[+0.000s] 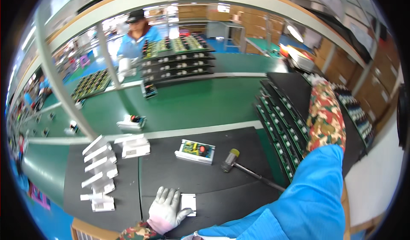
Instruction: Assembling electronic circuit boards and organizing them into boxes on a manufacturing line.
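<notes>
Bracket [190, 203] partly hidden, right hand [317, 79] unclear

- Co-worker [150, 35] in a blue jacket and dark cap, across the green conveyor [205, 99]
- Brown cardboard boxes [261, 25], stacked in the background
- Lit lamp [295, 33], upper right
- Purple crate [42, 201], lower left

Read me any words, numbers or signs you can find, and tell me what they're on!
I can't read any clearly.
Cardboard boxes at right: pale labels, too small and blurred.
Circuit board in its white housing: any markings are too tiny.
White piece beside the gloved left hand: no writing I can make out.
</notes>
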Action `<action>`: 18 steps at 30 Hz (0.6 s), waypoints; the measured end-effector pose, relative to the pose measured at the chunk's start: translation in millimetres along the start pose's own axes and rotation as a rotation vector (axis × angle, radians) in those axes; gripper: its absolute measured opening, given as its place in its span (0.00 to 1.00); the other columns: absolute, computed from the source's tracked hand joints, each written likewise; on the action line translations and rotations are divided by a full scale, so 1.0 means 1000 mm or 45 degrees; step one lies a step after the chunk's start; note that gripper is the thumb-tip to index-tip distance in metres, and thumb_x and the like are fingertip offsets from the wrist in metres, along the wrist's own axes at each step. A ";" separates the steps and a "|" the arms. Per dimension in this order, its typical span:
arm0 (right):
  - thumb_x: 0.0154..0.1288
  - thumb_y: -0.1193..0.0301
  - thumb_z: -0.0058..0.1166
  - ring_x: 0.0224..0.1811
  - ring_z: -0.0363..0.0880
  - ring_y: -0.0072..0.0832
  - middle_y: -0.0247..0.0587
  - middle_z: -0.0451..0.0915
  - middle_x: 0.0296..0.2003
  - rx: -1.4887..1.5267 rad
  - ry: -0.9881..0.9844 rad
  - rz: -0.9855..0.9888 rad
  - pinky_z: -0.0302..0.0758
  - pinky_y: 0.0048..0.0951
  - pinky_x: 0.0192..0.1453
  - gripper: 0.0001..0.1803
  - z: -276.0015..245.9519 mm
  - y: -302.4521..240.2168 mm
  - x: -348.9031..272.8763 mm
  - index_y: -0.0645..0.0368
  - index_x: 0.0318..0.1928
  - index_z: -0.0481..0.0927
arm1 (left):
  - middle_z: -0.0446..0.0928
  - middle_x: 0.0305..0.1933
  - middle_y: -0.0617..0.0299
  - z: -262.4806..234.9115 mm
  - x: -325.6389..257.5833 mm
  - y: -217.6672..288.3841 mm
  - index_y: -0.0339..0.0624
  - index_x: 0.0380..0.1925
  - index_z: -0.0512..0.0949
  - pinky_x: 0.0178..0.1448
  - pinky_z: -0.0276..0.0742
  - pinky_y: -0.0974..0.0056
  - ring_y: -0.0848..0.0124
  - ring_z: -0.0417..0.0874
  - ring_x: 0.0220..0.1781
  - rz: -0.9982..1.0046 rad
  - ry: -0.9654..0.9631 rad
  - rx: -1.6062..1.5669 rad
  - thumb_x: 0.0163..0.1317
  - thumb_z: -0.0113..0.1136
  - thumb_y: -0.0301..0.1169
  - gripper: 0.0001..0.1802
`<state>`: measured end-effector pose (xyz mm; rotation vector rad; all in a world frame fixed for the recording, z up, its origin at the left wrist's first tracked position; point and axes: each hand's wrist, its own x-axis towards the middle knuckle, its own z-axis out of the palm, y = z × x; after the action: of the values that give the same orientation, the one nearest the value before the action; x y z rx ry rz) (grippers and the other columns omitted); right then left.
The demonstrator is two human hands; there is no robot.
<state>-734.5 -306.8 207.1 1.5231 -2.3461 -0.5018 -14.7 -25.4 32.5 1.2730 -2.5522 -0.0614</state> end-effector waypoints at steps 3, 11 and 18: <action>0.70 0.63 0.42 0.64 0.71 0.47 0.50 0.71 0.63 0.478 0.200 0.140 0.68 0.47 0.68 0.23 -0.052 -0.076 -0.041 0.55 0.63 0.70 | 0.76 0.53 0.40 -0.007 -0.023 -0.002 0.26 0.52 0.75 0.72 0.59 0.44 0.44 0.75 0.58 -0.062 -0.021 0.068 0.63 0.51 0.59 0.40; 0.67 0.51 0.47 0.59 0.77 0.44 0.50 0.79 0.55 0.527 0.095 0.619 0.72 0.43 0.61 0.26 -0.070 -0.017 -0.073 0.57 0.53 0.81 | 0.76 0.53 0.38 0.009 -0.003 -0.005 0.25 0.51 0.74 0.72 0.58 0.44 0.41 0.75 0.58 0.050 0.001 0.035 0.66 0.46 0.56 0.37; 0.63 0.59 0.60 0.39 0.82 0.33 0.43 0.84 0.35 0.454 0.229 0.156 0.78 0.35 0.43 0.14 -0.035 -0.008 -0.039 0.55 0.41 0.85 | 0.76 0.54 0.40 0.002 -0.008 -0.003 0.26 0.53 0.73 0.73 0.57 0.44 0.43 0.73 0.59 0.018 -0.024 -0.016 0.65 0.49 0.53 0.35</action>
<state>-698.1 -278.0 232.5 1.4790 -2.4567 0.0868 -8.2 -20.9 28.6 1.2555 -2.5728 -0.0866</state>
